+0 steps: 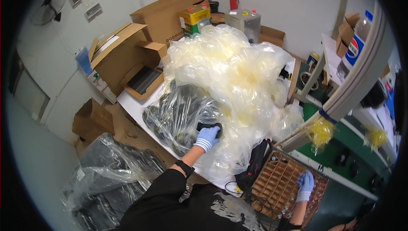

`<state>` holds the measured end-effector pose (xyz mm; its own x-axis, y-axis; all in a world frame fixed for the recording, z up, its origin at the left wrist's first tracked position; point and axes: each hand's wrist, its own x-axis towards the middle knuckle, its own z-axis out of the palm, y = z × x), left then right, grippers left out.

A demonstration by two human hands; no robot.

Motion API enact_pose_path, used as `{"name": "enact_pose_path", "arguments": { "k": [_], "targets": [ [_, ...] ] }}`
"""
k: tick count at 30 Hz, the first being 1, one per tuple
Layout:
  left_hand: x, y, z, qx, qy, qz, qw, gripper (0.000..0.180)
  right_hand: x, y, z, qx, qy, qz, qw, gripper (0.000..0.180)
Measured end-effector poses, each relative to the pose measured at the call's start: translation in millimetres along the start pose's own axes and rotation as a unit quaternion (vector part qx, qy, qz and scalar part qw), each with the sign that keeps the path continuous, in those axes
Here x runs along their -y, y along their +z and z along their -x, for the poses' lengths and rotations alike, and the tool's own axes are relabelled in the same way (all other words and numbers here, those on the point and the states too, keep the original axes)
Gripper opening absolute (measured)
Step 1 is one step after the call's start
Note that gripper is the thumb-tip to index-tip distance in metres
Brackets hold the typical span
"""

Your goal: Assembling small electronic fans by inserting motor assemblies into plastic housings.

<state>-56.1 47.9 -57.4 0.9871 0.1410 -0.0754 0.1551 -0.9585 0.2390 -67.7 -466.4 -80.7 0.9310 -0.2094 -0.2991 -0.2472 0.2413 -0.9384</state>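
My left hand (207, 138), in a blue glove, grips a small black part (209, 126) at the mouth of a clear plastic bag of black parts (178, 116) on the white table (132, 103). A black watch sits on that wrist. My right hand (305, 186), also gloved in blue, rests on the edge of a brown cardboard divider tray (276, 184) with many small cells, low at the right. Whether the right hand grips the tray or only touches it is unclear.
A big heap of crumpled yellowish clear plastic bags (229, 69) covers the table behind the bag. Open cardboard boxes (127, 56) stand at the left, tin cans (194, 18) at the back. Another plastic bag of dark parts (110, 175) lies on the floor. A green workbench (352, 141) is right.
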Motion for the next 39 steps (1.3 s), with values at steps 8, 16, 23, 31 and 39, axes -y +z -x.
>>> {"name": "enact_pose_path", "arguments": {
  "k": [8, 16, 23, 31, 39],
  "targets": [
    [-46.2, -27.9, 63.0, -0.121, 0.151, 0.165, 0.967, 0.036, 43.5, 121.2, 82.4, 0.247, -0.08, 0.21, 0.942, 0.03],
    [-121.2, -101.3, 122.1, -0.118, 0.417, 0.253, 0.865, 0.032, 65.2, 204.0, 134.6, 0.409, -0.021, -0.002, 0.912, 0.104],
    [-150.7, -105.4, 128.9, -0.165, 0.55, 0.121, 0.809, 0.025, 75.9, 203.1, 159.6, 0.221, -0.074, -0.045, 0.971, 0.115],
    [-126.6, -117.8, 111.5, -0.133, 0.433, 0.322, 0.831, 0.055, 108.8, 155.6, 132.8, 0.276, -0.26, 0.205, 0.903, 0.093],
    [-145.5, -91.0, 92.5, 0.326, 0.232, 0.639, 0.657, 0.086, 119.1, 151.9, 111.8, 0.391, -0.278, 0.23, 0.847, 0.077]
  ]
}}
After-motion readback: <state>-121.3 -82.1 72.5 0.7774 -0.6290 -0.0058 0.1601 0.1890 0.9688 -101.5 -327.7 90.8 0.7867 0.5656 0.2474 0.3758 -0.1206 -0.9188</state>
